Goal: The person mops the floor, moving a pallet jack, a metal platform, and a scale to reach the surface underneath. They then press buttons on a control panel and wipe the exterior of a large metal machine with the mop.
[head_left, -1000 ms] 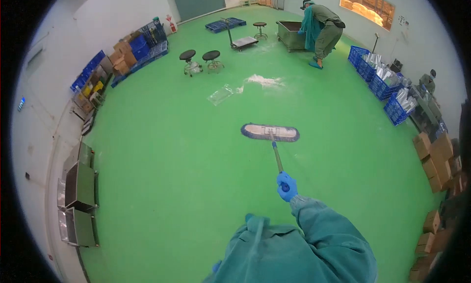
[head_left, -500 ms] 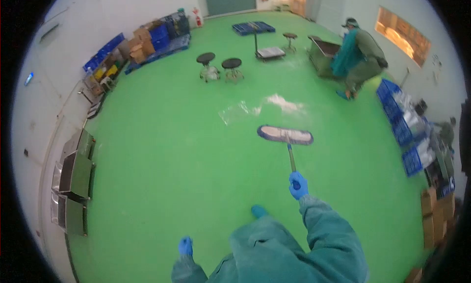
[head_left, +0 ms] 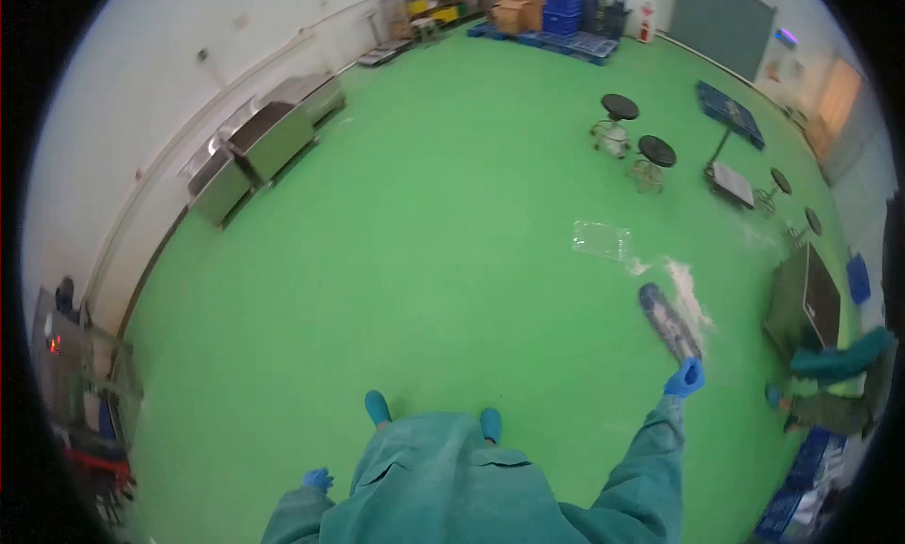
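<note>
My right hand (head_left: 685, 380), in a blue glove, is closed round the handle of a flat dust mop (head_left: 666, 316). The mop's long head lies on the green floor just beyond the hand, and most of the handle is hidden behind it. Right beside the mop head is a streak of white powder (head_left: 693, 297). A clear plastic sheet (head_left: 601, 241) lies a little farther off. Low at my side hangs my left hand (head_left: 319, 479), also gloved in blue, with nothing in it and its fingers loosely apart.
Stools (head_left: 657, 151), a platform scale (head_left: 732, 182) and a blue pallet (head_left: 731, 113) stand at the far right. A person (head_left: 839, 374) bends by a metal bin (head_left: 799, 299) on the right. More metal bins (head_left: 273, 140) line the left wall.
My view has swung left, so the room's things appear farther right. The mop has turned from crosswise to slanting and reached the powder. My left hand's fingers have loosened.
</note>
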Tool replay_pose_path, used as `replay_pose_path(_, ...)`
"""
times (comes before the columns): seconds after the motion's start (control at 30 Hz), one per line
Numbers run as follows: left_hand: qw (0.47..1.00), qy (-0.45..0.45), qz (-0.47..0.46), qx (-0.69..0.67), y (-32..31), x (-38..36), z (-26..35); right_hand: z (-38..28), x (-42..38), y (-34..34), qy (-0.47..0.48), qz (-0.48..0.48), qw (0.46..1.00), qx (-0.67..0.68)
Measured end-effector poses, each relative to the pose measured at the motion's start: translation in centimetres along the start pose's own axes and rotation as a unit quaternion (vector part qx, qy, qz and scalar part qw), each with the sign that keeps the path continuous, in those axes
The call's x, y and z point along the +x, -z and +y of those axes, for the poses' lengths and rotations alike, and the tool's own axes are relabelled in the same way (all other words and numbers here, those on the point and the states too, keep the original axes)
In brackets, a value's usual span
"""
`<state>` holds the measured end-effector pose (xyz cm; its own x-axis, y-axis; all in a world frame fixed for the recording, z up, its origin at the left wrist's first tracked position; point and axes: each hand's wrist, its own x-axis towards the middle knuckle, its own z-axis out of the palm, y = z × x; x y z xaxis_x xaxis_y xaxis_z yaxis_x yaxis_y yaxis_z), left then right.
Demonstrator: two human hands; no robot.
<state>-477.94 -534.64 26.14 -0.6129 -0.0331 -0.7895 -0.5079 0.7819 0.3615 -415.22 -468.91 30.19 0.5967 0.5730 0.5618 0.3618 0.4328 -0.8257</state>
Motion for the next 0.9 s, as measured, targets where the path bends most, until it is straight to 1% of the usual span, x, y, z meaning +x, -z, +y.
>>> replay_pose_path(0.03,0.986,-0.016,0.002,0.167,-1.3,2.1,-0.1,-1.2,0.5,-0.6,0.0,-0.017,1.0,0.003)
replay_pose_path(0.07,0.907,-0.068,-0.062,0.411,-1.6,5.2,0.0,-3.6,1.7,-0.4,-0.01,-0.051,0.999,0.002)
replay_pose_path(0.1,0.965,-0.172,-0.025,0.195,-3.2,5.3,-1.7,-5.5,3.0,-1.2,-0.013,-0.088,0.996,0.004)
replay_pose_path(0.13,0.911,-0.284,-0.035,0.296,-3.5,6.1,-0.6,-6.9,2.7,-2.0,0.053,-0.066,0.996,-0.001)
replay_pose_path(0.17,0.975,-0.194,0.002,0.11,-5.0,4.5,0.8,-7.6,2.2,-1.3,0.119,-0.043,0.992,-0.004)
replay_pose_path(0.2,0.958,-0.24,0.069,0.142,-6.4,0.6,3.9,-5.5,2.3,-1.9,0.128,-0.064,0.99,0.005)
replay_pose_path(0.23,0.96,-0.224,0.059,0.16,-7.5,-1.6,6.2,-2.2,0.9,-2.4,0.097,-0.083,0.991,-0.035)
replay_pose_path(0.27,0.959,-0.212,0.048,0.181,-7.3,-2.7,6.4,0.1,-0.4,-0.2,0.065,-0.096,0.99,-0.08)
replay_pose_path(0.3,0.951,-0.219,-0.001,0.22,-6.9,-1.1,6.1,1.0,0.4,0.3,0.074,-0.11,0.988,-0.075)
replay_pose_path(0.33,0.941,-0.229,-0.046,0.244,-7.1,0.6,6.2,1.6,1.9,-1.3,0.055,-0.127,0.99,-0.039)
replay_pose_path(0.37,0.942,-0.21,-0.019,0.262,-6.6,-1.1,6.6,1.4,2.7,-2.3,0.035,-0.153,0.988,0.0)
replay_pose_path(0.4,0.943,-0.185,0.008,0.275,-6.0,-3.0,8.2,0.3,4.2,-3.6,0.035,-0.143,0.989,-0.021)
replay_pose_path(0.43,0.953,-0.202,0.043,0.224,-5.6,-1.8,7.6,-1.7,6.0,-4.6,0.033,-0.134,0.99,-0.041)
replay_pose_path(0.47,0.957,-0.215,0.081,0.177,-5.3,-0.7,6.5,-4.9,7.3,-6.1,0.089,-0.143,0.985,-0.048)
replay_pose_path(0.5,0.962,-0.202,0.1,0.155,-4.7,-0.4,6.1,-9.5,7.8,-8.0,0.157,-0.131,0.977,-0.067)
replay_pose_path(0.57,0.969,-0.176,0.123,0.121,-4.7,-0.2,4.7,-16.8,8.8,-11.5,0.104,-0.142,0.983,-0.046)
replay_pose_path(0.6,0.975,-0.153,0.102,0.122,-4.7,0.1,3.9,-20.5,8.6,-13.3,0.123,-0.143,0.982,-0.033)
replay_pose_path(0.63,0.98,-0.135,0.079,0.122,-4.8,0.6,1.8,-24.3,7.3,-13.6,0.143,-0.139,0.98,-0.019)
replay_pose_path(0.67,0.983,-0.129,0.08,0.107,-4.5,0.1,0.6,-28.6,5.7,-13.9,0.151,-0.148,0.977,-0.008)
replay_pose_path(0.7,0.986,-0.106,0.036,0.12,-4.0,-0.8,0.6,-32.9,3.6,-15.1,0.095,-0.186,0.977,0.033)
replay_pose_path(0.73,0.987,-0.088,-0.008,0.131,-3.3,-0.8,-1.0,-37.1,0.6,-15.0,0.041,-0.223,0.971,0.074)
replay_pose_path(0.77,0.989,-0.085,-0.007,0.119,-3.6,0.8,-2.5,-41.1,-2.6,-15.6,0.045,-0.257,0.958,0.117)
replay_pose_path(0.8,0.987,-0.111,-0.018,0.113,-4.2,3.0,-4.4,-45.9,-6.5,-15.8,0.048,-0.262,0.956,0.121)
replay_pose_path(0.83,0.984,-0.138,-0.029,0.111,-3.8,4.7,-6.0,-51.1,-10.9,-15.5,0.0,-0.311,0.941,0.13)
replay_pose_path(0.87,0.984,-0.138,-0.031,0.111,-2.8,5.3,-6.6,-55.2,-14.9,-14.9,-0.049,-0.357,0.923,0.135)
replay_pose_path(0.9,0.975,-0.18,-0.011,0.129,-1.7,5.0,-5.8,-58.0,-17.9,-14.3,-0.055,-0.438,0.869,0.222)
